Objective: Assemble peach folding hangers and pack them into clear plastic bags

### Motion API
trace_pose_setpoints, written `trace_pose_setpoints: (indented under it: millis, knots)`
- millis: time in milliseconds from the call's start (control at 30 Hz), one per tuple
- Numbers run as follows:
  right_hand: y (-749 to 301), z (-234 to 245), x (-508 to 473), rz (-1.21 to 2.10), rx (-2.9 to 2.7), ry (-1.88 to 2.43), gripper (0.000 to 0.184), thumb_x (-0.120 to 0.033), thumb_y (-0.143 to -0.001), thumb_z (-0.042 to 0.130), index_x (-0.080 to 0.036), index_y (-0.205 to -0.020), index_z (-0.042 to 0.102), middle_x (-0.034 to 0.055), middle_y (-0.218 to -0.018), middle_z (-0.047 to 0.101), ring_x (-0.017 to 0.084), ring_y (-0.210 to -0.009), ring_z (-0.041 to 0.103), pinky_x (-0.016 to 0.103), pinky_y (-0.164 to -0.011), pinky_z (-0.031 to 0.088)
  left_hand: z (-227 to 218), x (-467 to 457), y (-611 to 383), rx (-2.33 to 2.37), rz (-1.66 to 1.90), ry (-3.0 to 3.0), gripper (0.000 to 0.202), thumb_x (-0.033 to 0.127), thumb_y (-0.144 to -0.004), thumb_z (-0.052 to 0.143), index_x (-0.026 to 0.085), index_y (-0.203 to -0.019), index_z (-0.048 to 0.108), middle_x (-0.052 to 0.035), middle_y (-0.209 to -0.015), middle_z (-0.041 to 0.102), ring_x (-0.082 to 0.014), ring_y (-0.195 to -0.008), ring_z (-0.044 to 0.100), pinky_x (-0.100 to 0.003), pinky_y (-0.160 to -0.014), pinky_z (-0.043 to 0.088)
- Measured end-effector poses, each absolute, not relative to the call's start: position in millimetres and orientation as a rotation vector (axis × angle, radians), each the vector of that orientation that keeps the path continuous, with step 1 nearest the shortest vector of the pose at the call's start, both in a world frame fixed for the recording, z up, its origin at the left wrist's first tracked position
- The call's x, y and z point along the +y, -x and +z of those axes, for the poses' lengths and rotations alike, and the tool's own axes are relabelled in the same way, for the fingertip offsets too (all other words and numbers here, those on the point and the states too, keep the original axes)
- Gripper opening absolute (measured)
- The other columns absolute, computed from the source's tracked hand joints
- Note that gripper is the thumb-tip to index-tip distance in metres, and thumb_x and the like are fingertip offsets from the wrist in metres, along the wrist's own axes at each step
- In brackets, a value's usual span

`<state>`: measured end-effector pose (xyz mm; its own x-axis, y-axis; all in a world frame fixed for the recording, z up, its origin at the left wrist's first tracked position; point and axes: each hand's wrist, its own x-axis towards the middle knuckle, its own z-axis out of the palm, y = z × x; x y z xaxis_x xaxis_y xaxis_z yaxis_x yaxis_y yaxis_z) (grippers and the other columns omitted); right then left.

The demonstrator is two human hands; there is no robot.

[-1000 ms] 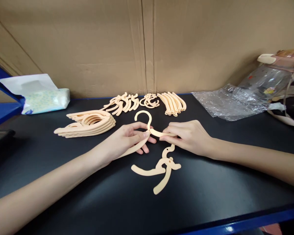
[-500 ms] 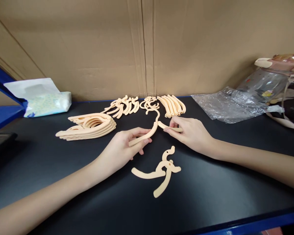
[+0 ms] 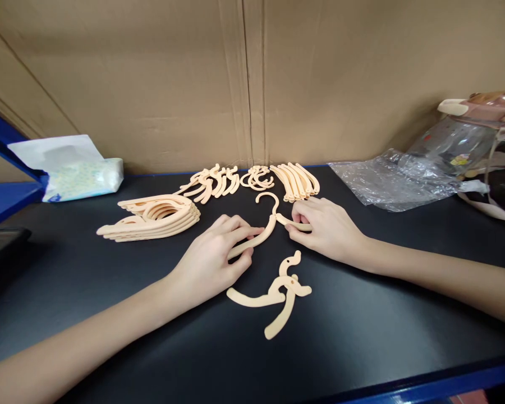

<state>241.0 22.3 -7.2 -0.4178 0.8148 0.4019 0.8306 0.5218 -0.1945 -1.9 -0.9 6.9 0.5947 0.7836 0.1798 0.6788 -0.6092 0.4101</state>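
A beige hanger (image 3: 270, 226) with a curved hook lies between my hands at the middle of the table, hook pointing away from me. My left hand (image 3: 219, 249) is closed on its left arm, thumb and fingers on either side. The right arm of the same hanger is pinched in my right hand (image 3: 322, 224); its outer end is hidden by the fingers. Closer to me, apart from both hands, lie loose beige hanger pieces (image 3: 280, 292), overlapping one another.
Folded hangers form a stack (image 3: 151, 221) on the left. Along the back lie curved pieces (image 3: 216, 182), hooks (image 3: 258, 177) and straight-ish arms (image 3: 297, 180). A tissue pack (image 3: 84, 177) stands far left; a plastic bag (image 3: 391, 179) and a clear bottle (image 3: 454, 143) are at right.
The hanger has shifted slightly right and toward me, and its hook now lies flatter with its curve in full view. My left hand has turned more palm-down over the arm.
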Motion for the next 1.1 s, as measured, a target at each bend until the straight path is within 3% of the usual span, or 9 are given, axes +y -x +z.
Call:
trace_pose_setpoints:
  millis: [233, 400, 500, 633, 867, 1100]
  knots:
    - [-242.9, -4.4, 20.2, -0.063, -2.293, 1.084, 0.006, -0.026, -0.089, 0.056, -0.020, -0.087, 0.054, 0.0016, -0.079, 0.059, 0.017, -0.073, 0.053, 0.031, -0.072, 0.040, 5.4, 0.3, 1.9, 1.080, 0.559, -2.513, 0.032, 0.023, -0.094, 0.048, 0.021, -0.124, 0.060, -0.0056, -0.112, 0.065, -0.0224, -0.104, 0.056, -0.037, -0.091, 0.047]
    - [-243.0, -0.9, 16.3, -0.131, -2.413, 0.582, 0.021, -0.021, -0.097, 0.047, -0.018, -0.082, 0.061, 0.0027, -0.074, 0.059, 0.016, -0.069, 0.047, 0.029, -0.067, 0.039, 8.9, -6.8, 0.8, 0.901, 0.709, -2.669, 0.025, 0.026, -0.097, 0.052, 0.018, -0.119, 0.060, -0.0066, -0.112, 0.065, -0.0202, -0.102, 0.055, -0.033, -0.091, 0.044]
    - [-243.4, -2.2, 17.2, -0.084, -2.433, 0.548, 0.025, -0.021, -0.098, 0.048, -0.016, -0.078, 0.063, 0.0035, -0.074, 0.059, 0.015, -0.069, 0.046, 0.029, -0.066, 0.039, 11.9, -13.6, -1.7, 0.664, 0.641, -2.841, 0.023, 0.033, -0.095, 0.057, 0.018, -0.111, 0.063, -0.0067, -0.109, 0.068, -0.0208, -0.099, 0.057, -0.033, -0.086, 0.041]
    - [-244.3, -3.7, 19.5, -0.002, -2.469, 0.502, 0.028, -0.022, -0.098, 0.050, -0.015, -0.074, 0.062, 0.0032, -0.074, 0.063, 0.014, -0.069, 0.046, 0.029, -0.068, 0.038, 13.5, -19.4, -4.2, 0.480, 0.448, -2.998, 0.033, 0.041, -0.095, 0.056, 0.015, -0.114, 0.063, -0.0086, -0.107, 0.071, -0.0230, -0.098, 0.060, -0.034, -0.078, 0.039]
    - [-243.8, -3.0, 19.7, -0.020, -2.511, 0.487, 0.033, -0.021, -0.101, 0.046, -0.016, -0.072, 0.061, 0.0006, -0.068, 0.060, 0.013, -0.064, 0.043, 0.028, -0.066, 0.036, 13.5, -21.3, -5.6, 0.497, 0.382, -3.039, 0.024, 0.023, -0.098, 0.046, 0.013, -0.108, 0.065, -0.0082, -0.098, 0.073, -0.0208, -0.089, 0.064, -0.034, -0.072, 0.039]
    - [-243.7, -4.2, 21.2, -0.033, -2.509, 0.481, 0.033, -0.022, -0.101, 0.045, -0.017, -0.072, 0.060, 0.0005, -0.067, 0.059, 0.013, -0.064, 0.042, 0.027, -0.064, 0.035, 8.4, -18.1, -3.8, 0.504, 0.578, -3.152, 0.021, 0.011, -0.101, 0.041, 0.013, -0.110, 0.060, -0.0041, -0.090, 0.070, -0.0166, -0.078, 0.062, -0.031, -0.066, 0.038]
